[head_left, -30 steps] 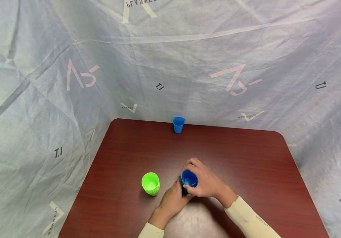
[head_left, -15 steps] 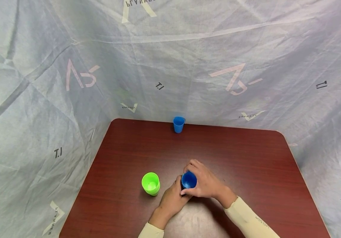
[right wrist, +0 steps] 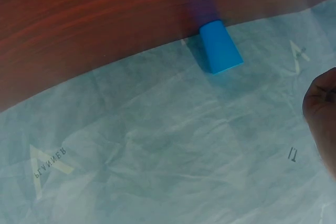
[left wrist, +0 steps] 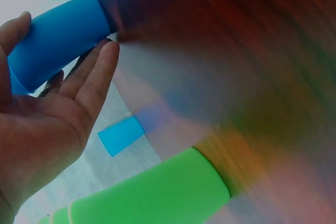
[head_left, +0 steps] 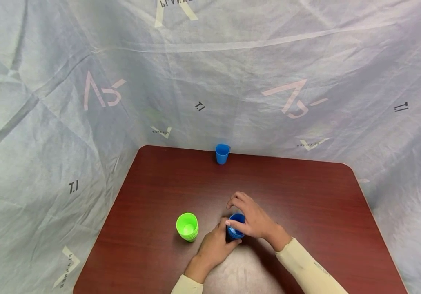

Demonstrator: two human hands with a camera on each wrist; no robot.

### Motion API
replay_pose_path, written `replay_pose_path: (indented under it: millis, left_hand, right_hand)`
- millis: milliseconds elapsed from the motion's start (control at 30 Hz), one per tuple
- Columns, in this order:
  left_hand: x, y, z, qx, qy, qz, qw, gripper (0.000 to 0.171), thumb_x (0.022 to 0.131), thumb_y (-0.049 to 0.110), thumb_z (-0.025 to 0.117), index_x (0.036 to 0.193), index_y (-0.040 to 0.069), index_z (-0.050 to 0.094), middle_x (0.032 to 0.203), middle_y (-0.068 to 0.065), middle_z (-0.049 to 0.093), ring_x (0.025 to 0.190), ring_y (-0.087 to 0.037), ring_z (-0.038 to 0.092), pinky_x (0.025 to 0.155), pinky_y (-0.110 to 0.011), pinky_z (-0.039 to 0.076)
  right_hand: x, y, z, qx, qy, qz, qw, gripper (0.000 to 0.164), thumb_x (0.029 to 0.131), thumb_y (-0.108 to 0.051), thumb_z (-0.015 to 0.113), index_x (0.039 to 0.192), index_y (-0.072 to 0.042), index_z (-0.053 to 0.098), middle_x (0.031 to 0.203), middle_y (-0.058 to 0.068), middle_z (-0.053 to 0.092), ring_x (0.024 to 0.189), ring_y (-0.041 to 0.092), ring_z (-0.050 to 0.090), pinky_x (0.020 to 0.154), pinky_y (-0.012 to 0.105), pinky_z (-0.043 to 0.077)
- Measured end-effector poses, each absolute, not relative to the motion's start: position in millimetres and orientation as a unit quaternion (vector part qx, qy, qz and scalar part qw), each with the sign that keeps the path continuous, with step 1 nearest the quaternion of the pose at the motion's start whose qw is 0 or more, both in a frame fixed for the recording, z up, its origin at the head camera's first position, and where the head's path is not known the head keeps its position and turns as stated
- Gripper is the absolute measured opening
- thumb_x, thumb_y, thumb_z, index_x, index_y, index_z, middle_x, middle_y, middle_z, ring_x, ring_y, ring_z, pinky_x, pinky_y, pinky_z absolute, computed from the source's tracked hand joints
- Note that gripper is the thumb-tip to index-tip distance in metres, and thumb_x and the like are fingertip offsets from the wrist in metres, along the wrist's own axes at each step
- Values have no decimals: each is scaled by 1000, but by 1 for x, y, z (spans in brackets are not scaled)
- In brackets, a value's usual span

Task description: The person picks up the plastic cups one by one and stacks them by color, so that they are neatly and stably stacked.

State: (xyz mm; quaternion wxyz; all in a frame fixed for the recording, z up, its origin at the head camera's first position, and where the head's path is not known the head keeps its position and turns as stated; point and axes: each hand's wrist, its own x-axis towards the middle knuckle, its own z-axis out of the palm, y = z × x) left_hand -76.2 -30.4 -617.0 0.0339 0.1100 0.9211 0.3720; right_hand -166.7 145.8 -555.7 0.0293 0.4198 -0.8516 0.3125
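Note:
A stack of blue plastic cups (head_left: 236, 235) stands upright on the table, and my left hand (head_left: 212, 250) grips its side, thumb and fingers around it. Up close in the left wrist view, the blue cup wall (left wrist: 65, 32) lies between the thumb and fingers of that hand (left wrist: 47, 121). My right hand (head_left: 255, 219) hovers over the stack with its fingers spread off the rim. Its thumb crosses above the mouth; I cannot tell whether it touches. Only a piece of the right hand (right wrist: 323, 116) shows in the right wrist view.
A stack of bright green cups (head_left: 187, 228) stands left of my hands. One lighter blue cup (head_left: 222, 155) sits at the far edge of the brown table (head_left: 287, 183). Grey printed sheeting (head_left: 210, 81) hangs behind and at both sides.
The right hand held the top blue cup by its rim; now its fingers have let go and lifted away. Several stacked rims show again. The left hand keeps its grip.

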Motion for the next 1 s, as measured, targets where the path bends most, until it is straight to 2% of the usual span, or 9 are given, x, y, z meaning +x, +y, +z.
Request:
replay_pose_path:
  millis: [267, 433, 567, 733, 867, 1000]
  left_hand:
    - [-74, -30, -613, 101, 912, 393, 59, 83, 93, 40, 81, 157, 11, 35, 140, -15, 66, 124, -26, 69, 99, -47, 58]
    - [-74, -30, -610, 107, 907, 406, 46, 85, 93, 41, 82, 157, 10, 35, 140, -13, 65, 124, -25, 68, 100, -47, 58]
    - [-74, -29, -607, 104, 898, 425, 42, 89, 90, 47, 83, 158, 15, 34, 141, -10, 65, 125, -23, 67, 102, -47, 57]
    - [-73, -25, -606, 100, 891, 441, 47, 99, 90, 57, 80, 164, 17, 28, 146, -10, 63, 128, -23, 67, 106, -48, 56]
    - [-73, -24, -606, 101, 893, 437, 45, 90, 95, 62, 71, 161, 16, 31, 143, -8, 65, 125, -22, 68, 103, -47, 57]
    - [-73, -24, -604, 112, 897, 427, 36, 79, 99, 58, 66, 156, 14, 34, 142, -7, 66, 124, -21, 69, 102, -46, 58]
  right_hand:
    - [-181, 141, -551, 407, -851, 326, 59, 19, 97, -36, 73, 108, -22, 65, 111, -7, 60, 103, 7, 55, 89, 36, 54]
    - [-191, 138, -547, 370, -867, 327, 64, 21, 100, -38, 70, 109, -19, 67, 113, -3, 62, 104, 9, 57, 91, 38, 57]
    - [-199, 135, -546, 339, -881, 325, 51, 28, 102, -40, 67, 118, -17, 68, 120, 0, 64, 114, 15, 59, 98, 44, 58]
    - [-208, 130, -545, 321, -889, 325, 39, 44, 103, -44, 65, 135, -15, 64, 132, 3, 63, 128, 22, 56, 108, 53, 54]
    - [-215, 127, -546, 318, -889, 327, 38, 50, 103, -45, 64, 141, -13, 61, 139, 7, 62, 133, 26, 54, 110, 56, 52]
    - [-223, 124, -547, 314, -889, 331, 33, 53, 104, -45, 64, 145, -12, 59, 146, 8, 59, 137, 27, 52, 112, 57, 50]
